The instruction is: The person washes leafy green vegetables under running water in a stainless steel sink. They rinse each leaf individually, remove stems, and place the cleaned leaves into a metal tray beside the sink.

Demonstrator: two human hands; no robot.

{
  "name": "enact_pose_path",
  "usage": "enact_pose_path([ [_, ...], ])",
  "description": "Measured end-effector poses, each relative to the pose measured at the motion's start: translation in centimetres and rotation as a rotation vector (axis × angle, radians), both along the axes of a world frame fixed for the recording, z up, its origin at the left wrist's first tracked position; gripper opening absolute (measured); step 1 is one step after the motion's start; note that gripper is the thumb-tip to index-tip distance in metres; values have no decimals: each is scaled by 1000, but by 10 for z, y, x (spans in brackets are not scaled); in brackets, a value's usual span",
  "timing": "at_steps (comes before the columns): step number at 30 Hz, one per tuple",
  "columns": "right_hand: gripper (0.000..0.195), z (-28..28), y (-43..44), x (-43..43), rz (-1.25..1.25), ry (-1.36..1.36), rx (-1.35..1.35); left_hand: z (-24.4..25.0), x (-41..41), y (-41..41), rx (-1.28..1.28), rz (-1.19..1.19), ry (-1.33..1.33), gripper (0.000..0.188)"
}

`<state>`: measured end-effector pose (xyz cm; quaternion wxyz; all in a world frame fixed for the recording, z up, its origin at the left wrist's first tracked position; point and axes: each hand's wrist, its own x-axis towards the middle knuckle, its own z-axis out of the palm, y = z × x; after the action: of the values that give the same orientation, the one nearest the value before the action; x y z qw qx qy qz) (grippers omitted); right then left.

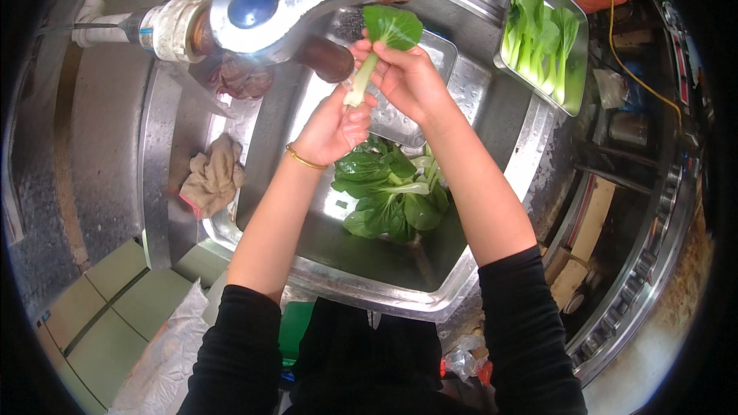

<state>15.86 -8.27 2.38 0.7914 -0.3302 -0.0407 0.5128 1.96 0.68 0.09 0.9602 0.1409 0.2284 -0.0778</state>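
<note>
A single bok choy leaf [394, 27] is held between both hands over a stainless steel sink [438, 268]. My right hand [409, 78] grips it where the green blade meets the stalk. The pale stalk end is in the fingers of my left hand [340, 127], below the dark outlet of the faucet [323, 57]. Under my hands a pile of bok choy leaves [398, 202] lies on the sink floor, near a metal tray [444, 57] standing in the basin. A second metal tray [582, 69] with several bok choy stems [536, 40] rests at the sink's right rim.
Left of the basin lie a crumpled beige cloth [213, 176], a dark reddish cloth [242, 76] and what looks like a knife blade [199, 92]. The large faucet body [253, 8] juts in from the upper left. Shelves with boxes [594, 216] stand at the right.
</note>
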Motion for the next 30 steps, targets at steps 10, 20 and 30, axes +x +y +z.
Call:
enact_pose_path([
  [10,55,-11,-17,0,71,449,226,25,-23,-2,291,64,-82,29],
  [20,34,7,-44,-46,-9,25,-252,32,-29,-18,816,-14,75,24],
  [30,21,16,-79,-45,-3,-168,-352,11,-45,-39,1137,-62,164,11],
])
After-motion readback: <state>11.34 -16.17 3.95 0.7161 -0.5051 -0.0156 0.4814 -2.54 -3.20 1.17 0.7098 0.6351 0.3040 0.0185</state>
